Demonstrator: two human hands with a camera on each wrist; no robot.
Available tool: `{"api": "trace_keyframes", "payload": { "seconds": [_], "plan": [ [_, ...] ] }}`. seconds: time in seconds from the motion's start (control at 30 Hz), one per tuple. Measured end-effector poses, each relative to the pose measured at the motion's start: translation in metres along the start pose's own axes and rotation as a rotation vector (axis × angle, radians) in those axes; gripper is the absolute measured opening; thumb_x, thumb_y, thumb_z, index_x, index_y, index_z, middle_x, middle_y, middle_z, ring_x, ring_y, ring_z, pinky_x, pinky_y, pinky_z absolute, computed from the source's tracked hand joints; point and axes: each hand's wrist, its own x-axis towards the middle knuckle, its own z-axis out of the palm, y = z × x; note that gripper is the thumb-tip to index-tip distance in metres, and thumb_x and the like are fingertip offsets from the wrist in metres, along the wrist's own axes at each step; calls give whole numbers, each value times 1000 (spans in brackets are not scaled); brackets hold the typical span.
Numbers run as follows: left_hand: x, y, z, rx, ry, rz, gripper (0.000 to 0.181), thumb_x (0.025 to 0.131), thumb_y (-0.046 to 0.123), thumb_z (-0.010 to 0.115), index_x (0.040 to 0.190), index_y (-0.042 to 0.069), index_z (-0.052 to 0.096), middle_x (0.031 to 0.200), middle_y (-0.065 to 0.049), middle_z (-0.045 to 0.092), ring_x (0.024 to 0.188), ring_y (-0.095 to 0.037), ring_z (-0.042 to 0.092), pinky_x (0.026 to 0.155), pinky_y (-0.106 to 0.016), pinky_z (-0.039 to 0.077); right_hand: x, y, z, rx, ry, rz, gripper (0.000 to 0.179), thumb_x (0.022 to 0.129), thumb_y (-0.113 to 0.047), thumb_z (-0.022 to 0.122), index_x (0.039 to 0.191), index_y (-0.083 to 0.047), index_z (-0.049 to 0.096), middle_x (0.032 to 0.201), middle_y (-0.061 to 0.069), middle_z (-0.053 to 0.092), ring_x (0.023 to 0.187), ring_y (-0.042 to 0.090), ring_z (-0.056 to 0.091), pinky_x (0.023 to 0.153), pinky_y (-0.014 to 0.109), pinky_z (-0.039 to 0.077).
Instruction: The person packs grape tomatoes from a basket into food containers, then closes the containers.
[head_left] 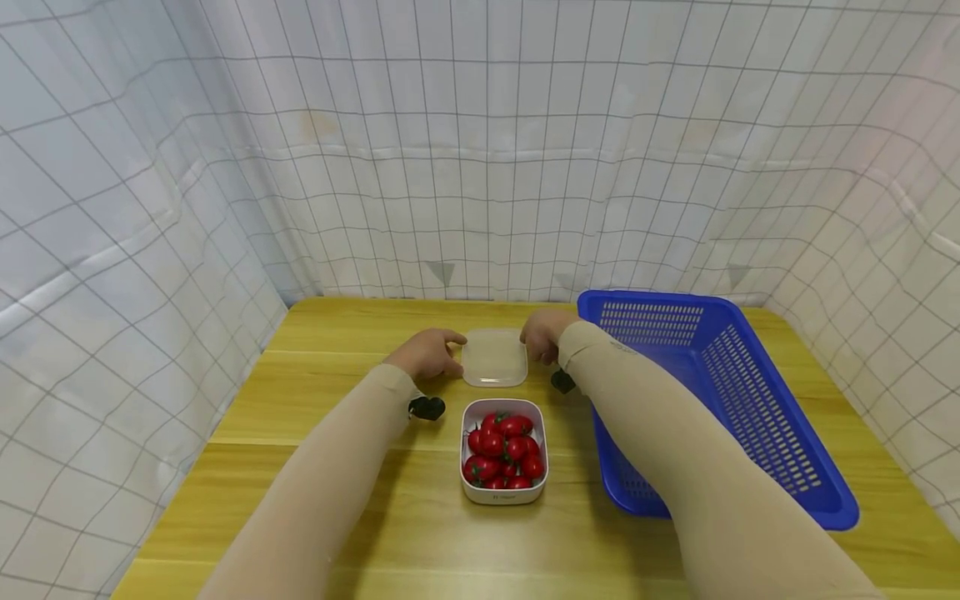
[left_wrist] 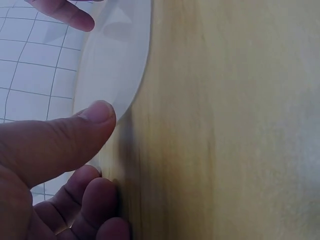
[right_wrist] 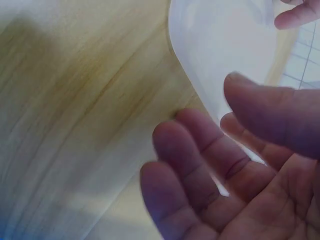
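A translucent square lid (head_left: pixel 495 358) lies flat on the wooden table. My left hand (head_left: pixel 427 353) is at its left edge, thumb and forefinger spread apart with the tips right at the rim. On the opposite side, my right hand (head_left: pixel 550 333) reaches down to the lid's right edge, its fingers loosely bent. The right wrist view shows the thumb (right_wrist: pixel 270 107) apart from the other fingers, with nothing between them. Nearer to me stands a white square container (head_left: pixel 504 497) full of small red tomatoes (head_left: pixel 491 443), uncovered.
A large blue plastic basket (head_left: pixel 846 510) with slotted walls stands at the right, partly under my right forearm. White grid-patterned curtain (head_left: pixel 495 208) hangs behind the table (head_left: pixel 330 383) and along both sides.
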Motion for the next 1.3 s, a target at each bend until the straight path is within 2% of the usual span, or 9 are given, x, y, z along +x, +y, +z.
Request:
{"api": "trace_keyframes", "payload": {
  "seconds": [0.2, 0.33, 0.4, 0.5, 0.6, 0.8, 0.9, 1.07, 1.3],
  "plan": [
    [0, -2, 1, -18, 10, 10, 61, 92, 20, 82, 149, 13, 61, 127, -17, 67, 99, -24, 59, 85, -32, 50, -5, -2, 4, 81, 1, -27, 68, 95, -3, 62, 161, -7, 44, 120, 12, 66, 72, 12, 56, 62, 20, 49],
    [-1, -5, 1, -19, 20, -1, 61, 92, 22, 82, 149, 13, 61, 127, -16, 68, 99, -24, 60, 84, -32, 50, -7, -4, 7, 123, 13, -34, 69, 93, 0, 61, 160, -7, 45, 131, 10, 62, 66, 9, 49, 62, 20, 48],
    [-2, -6, 1, -7, 25, -4, 61, 93, 23, 82, 149, 13, 61, 126, -16, 68, 99, -23, 60, 84, -32, 50, -7, -4, 9, 125, 27, -27, 69, 93, 0, 64, 159, -9, 47, 131, 9, 64, 67, 10, 51, 65, 22, 50],
    [-3, -5, 2, 0, 24, -5, 61, 93, 23, 82, 149, 13, 61, 126, -16, 69, 99, -23, 60, 86, -33, 51, -7, -5, 11, 101, 43, -19, 68, 94, -8, 71, 158, -13, 49, 112, 7, 68, 72, 12, 55, 68, 25, 53],
    [-4, -5, 2, -2, 22, -10, 61, 93, 24, 82, 149, 14, 61, 129, -16, 69, 102, -23, 61, 90, -35, 52, -6, -5, 13, 60, 50, -32, 69, 94, -17, 77, 158, -15, 50, 87, 3, 65, 73, 12, 57, 62, 23, 49],
    [-6, -5, 2, -4, 13, -22, 61, 93, 24, 81, 150, 18, 61, 129, -15, 69, 103, -24, 61, 95, -39, 51, 0, -4, 15, 12, 71, -49, 68, 94, -21, 80, 156, -14, 53, 71, -1, 55, 61, 10, 49, 50, 20, 35],
    [-5, -5, 2, 10, 5, -13, 61, 94, 26, 80, 151, 19, 59, 130, -14, 68, 105, -24, 60, 99, -40, 51, 5, -2, 15, -10, 70, -44, 67, 94, -22, 80, 156, -15, 54, 68, -1, 54, 59, 10, 48, 49, 21, 34],
    [-5, -5, 2, 37, 2, -8, 61, 95, 28, 79, 152, 21, 59, 143, -16, 64, 118, -27, 61, 112, -46, 48, 6, 0, 15, -29, 65, -49, 68, 95, -23, 80, 157, -15, 52, 73, 1, 60, 65, 11, 54, 50, 21, 36],
    [-5, -6, 3, 13, 1, -27, 60, 95, 27, 79, 152, 21, 60, 147, -17, 62, 120, -28, 59, 113, -48, 47, 6, 0, 14, -42, 75, -64, 67, 96, -23, 79, 157, -13, 52, 73, 0, 60, 66, 11, 55, 51, 20, 38]
  ]
}}
